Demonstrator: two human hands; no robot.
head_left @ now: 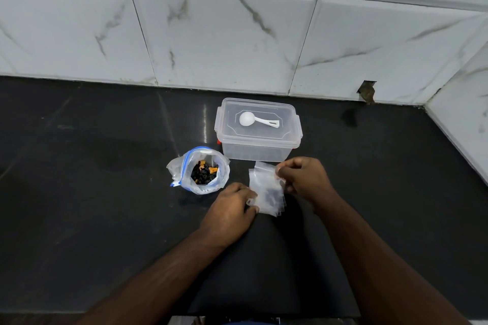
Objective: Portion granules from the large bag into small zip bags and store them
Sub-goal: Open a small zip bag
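Your two hands work a stack of small zip bags (266, 192) on the dark table (92, 192), just in front of the lidded clear container (257, 150). Your left hand (229, 208) has its fingers curled over the stack's near left corner, pinning it to the table; your right hand (303, 179) pinches the stack's far right edge between thumb and fingertips, apparently peeling one bag free. The stack lies flat between both hands, its long axis running away from you toward the container, so the top bag's mouth seems to sit at the far end under your right fingers; the zip strip itself is too faint to make out.

The large bag (200, 171) stands open just left of the stack, its rim rolled down, dark granules with a few orange pieces showing inside. It is nearer your left hand and just beside it, not touching. The white scoop (257, 120) rests on the container's lid, beyond the stack and nearer your right hand, handle pointing right.

No small bag looks filled yet, so portioning is probably only starting. Once a bag is separated, your right hand has the shorter reach to the scoop, while the left can hold the bag open beside the large bag.
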